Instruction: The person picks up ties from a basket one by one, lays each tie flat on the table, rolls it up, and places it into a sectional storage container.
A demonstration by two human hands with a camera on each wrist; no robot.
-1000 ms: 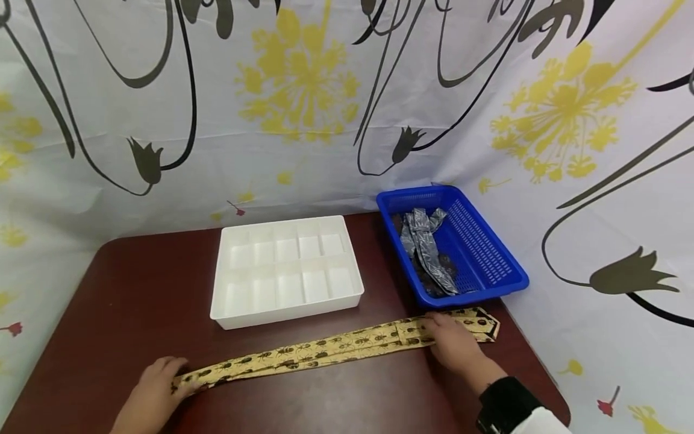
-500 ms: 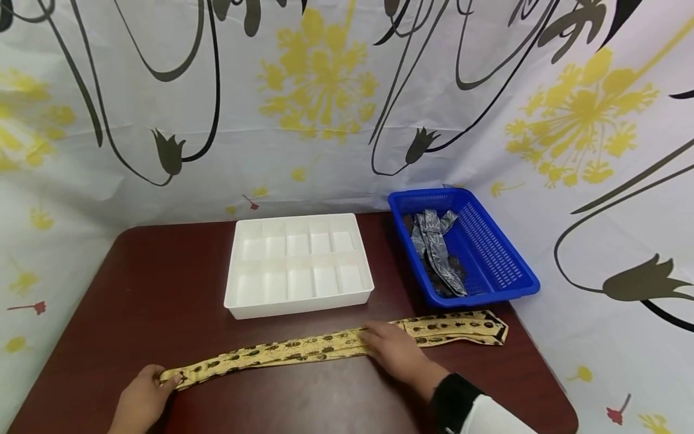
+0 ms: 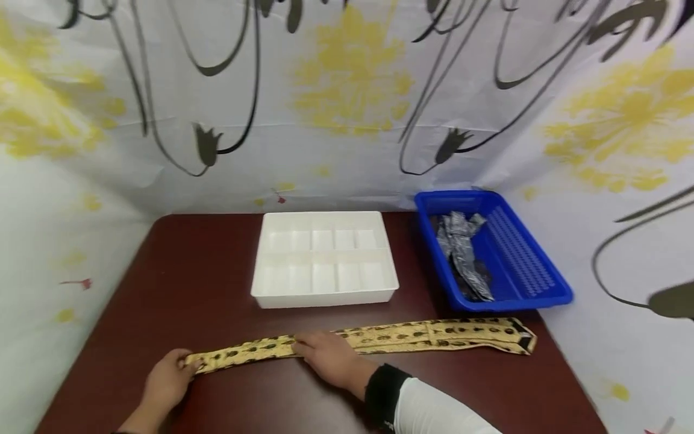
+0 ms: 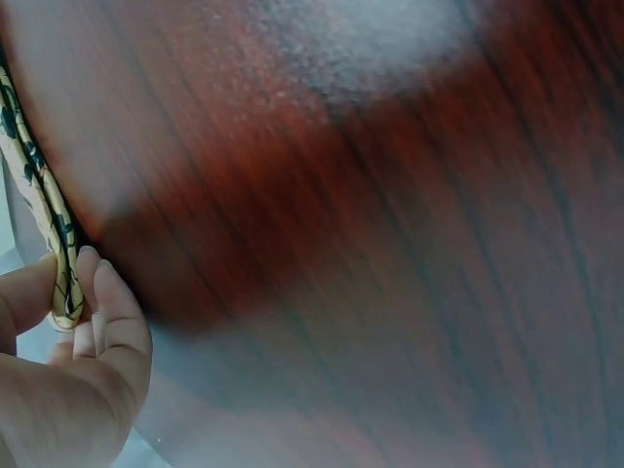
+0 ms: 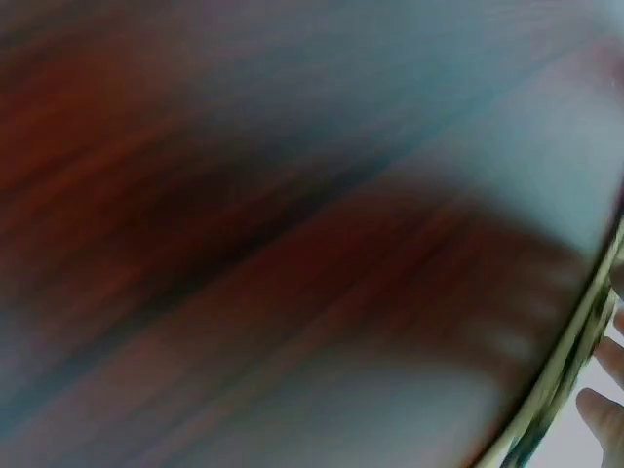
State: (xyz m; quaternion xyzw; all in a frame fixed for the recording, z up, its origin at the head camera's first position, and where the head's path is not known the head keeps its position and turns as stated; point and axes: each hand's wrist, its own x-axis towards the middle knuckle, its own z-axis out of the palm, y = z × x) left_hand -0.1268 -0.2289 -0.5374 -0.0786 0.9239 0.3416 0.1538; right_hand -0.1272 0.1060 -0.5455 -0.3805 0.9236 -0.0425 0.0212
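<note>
Head view: a yellow patterned tie [image 3: 379, 339] lies flat across the lower centre of the dark red counter [image 3: 206, 265]. The left hand [image 3: 165, 383], lower left, pinches the tie's narrow end. The right hand [image 3: 328, 358] rests with flat fingers on the tie near its middle, grip released. A white divided tray [image 3: 260, 283] sits above, at centre. A blue basket [image 3: 542, 283] at right holds a grey tie [image 3: 465, 256].

Left wrist view: left hand [image 4: 68, 370] at lower left, fingers pinching the tie's folded end [image 4: 44, 219].

Right wrist view: blurred; tie edge [image 5: 561, 385] and fingertips [image 5: 600, 409] at lower right.
</note>
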